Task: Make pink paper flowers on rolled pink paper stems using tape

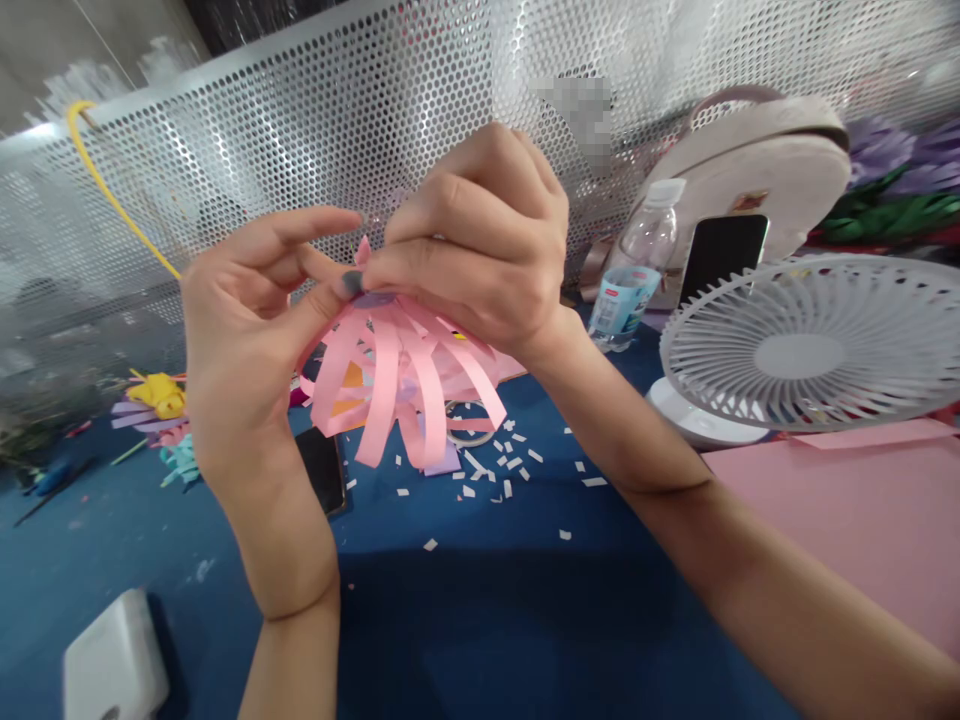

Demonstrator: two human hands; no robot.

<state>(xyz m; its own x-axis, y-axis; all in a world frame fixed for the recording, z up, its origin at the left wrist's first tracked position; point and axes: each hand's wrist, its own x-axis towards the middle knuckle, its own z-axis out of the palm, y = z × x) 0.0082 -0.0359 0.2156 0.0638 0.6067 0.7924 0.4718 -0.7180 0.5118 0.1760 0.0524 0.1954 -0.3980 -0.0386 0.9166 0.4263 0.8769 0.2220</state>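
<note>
A pink paper piece (388, 375) with several long strips hangs in the air at the centre, its strips curving down and outward. My left hand (251, 310) pinches its top, thumb against the paper and the index finger stretched out above. Close beside, my right hand (480, 240) is closed on the same top part, fingers curled. A small pink tip (364, 250) sticks up between the two hands. The exact grip of the right fingertips is hidden behind the hand.
White paper scraps (508, 489) lie on the blue table (525, 640). A dark phone (324, 470) is near the left wrist, a white device (116, 660) front left. To the right stand a bottle (628, 290), a fan (810, 345) and a bag (757, 165); pink sheets (847, 530) lie below.
</note>
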